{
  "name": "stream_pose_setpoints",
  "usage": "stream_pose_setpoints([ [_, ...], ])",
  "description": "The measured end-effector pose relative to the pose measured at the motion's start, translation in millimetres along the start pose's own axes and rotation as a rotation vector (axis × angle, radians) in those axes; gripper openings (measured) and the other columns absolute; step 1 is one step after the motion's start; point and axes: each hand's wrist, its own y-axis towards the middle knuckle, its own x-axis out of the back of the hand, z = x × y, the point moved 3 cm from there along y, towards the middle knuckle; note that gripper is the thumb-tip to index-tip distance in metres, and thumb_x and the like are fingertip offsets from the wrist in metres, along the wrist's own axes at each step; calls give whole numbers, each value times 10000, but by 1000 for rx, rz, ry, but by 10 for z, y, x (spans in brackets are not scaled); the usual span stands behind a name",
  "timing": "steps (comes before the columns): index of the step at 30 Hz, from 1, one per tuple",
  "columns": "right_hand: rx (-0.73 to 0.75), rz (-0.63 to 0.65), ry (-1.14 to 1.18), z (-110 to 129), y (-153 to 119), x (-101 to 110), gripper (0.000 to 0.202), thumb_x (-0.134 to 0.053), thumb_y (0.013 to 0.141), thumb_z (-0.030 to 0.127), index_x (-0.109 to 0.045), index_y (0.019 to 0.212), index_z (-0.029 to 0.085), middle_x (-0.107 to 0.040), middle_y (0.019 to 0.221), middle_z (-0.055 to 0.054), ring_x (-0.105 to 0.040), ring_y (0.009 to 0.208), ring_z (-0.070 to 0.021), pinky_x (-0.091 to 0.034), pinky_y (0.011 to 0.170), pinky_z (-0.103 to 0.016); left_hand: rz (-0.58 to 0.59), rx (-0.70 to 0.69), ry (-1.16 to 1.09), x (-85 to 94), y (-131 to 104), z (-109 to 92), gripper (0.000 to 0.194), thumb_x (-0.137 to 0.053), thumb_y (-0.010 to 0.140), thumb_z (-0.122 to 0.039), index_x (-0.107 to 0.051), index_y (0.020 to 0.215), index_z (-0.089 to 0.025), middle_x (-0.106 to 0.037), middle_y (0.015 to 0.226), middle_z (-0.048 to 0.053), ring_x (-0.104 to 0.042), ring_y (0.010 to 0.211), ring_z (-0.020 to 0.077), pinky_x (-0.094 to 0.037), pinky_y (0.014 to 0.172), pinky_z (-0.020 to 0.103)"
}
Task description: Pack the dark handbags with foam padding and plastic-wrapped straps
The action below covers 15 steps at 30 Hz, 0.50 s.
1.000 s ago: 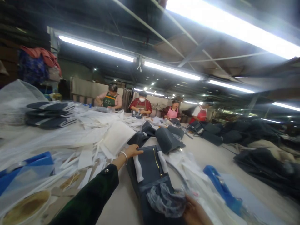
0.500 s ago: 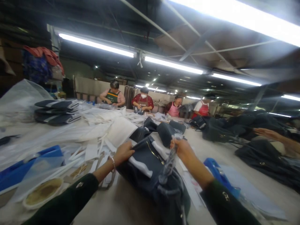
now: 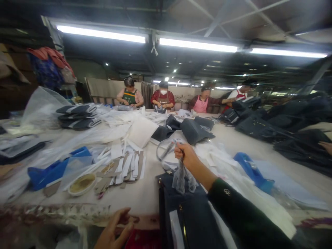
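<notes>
My right hand (image 3: 186,155) is closed around the plastic-wrapped handle (image 3: 181,174) of a dark navy bag (image 3: 199,211). Crumpled clear wrap hangs below the fist, and a grey loop of strap (image 3: 162,152) sticks out to its left. The bag rests at the table's front edge, its gold zipper (image 3: 183,221) facing up with a white strip (image 3: 176,226) beside it. Low in the view, my left hand (image 3: 115,228) is off the bag, its fingers curved and apart with nothing between them.
Blue tape dispensers (image 3: 61,167) lie on both sides of the table. Near the left one are a small round dish (image 3: 82,184) and paper strips (image 3: 129,166). Dark bags (image 3: 303,148) are heaped at right, where another person's hand (image 3: 326,148) shows. Several co-workers sit or stand opposite.
My left hand has let go of the bag and dropped toward the table's front edge. The bag has turned and come nearer to me, while my right hand keeps its grip.
</notes>
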Motion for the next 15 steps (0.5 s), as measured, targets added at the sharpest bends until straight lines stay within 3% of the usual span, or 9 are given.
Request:
stream_pose_setpoints([
  [5, 76, -17, 49, 6, -87, 42, 155, -643, 774, 235, -523, 841, 165, -384, 447, 101, -234, 349, -38, -176, 384, -180, 423, -27, -257, -832, 159, 26, 788, -671, 642, -726, -560, 1206, -187, -655, 1231, 173, -585, 1177, 360, -448, 1036, 478],
  [8, 115, -44, 63, 39, -120, 41, 212, -682, 760, 253, -484, 805, 189, -385, 461, 101, -255, 359, -41, -191, 387, -184, 480, -49, -438, -1179, 155, -30, 740, -721, 676, -630, -501, 1228, -190, -584, 1334, 183, -516, 1268, 356, -400, 1088, 458],
  [11, 144, -84, 79, 1, -136, 15, 267, -695, 756, 257, -433, 766, 208, -378, 469, 104, -269, 374, -44, -205, 393, -185, 407, 48, -536, -1290, 103, -87, 715, -771, 654, -507, -445, 1219, -214, -565, 1352, 181, -504, 1281, 354, -431, 1054, 436],
  [15, 141, -115, 105, -121, -137, -107, 234, -654, 777, 246, -422, 776, 214, -407, 480, 97, -294, 384, -50, -221, 400, -186, 307, 51, -522, -1229, -24, -214, 497, -636, 747, -441, -469, 1163, -227, -614, 1287, 136, -533, 1252, 319, -447, 1027, 408],
])
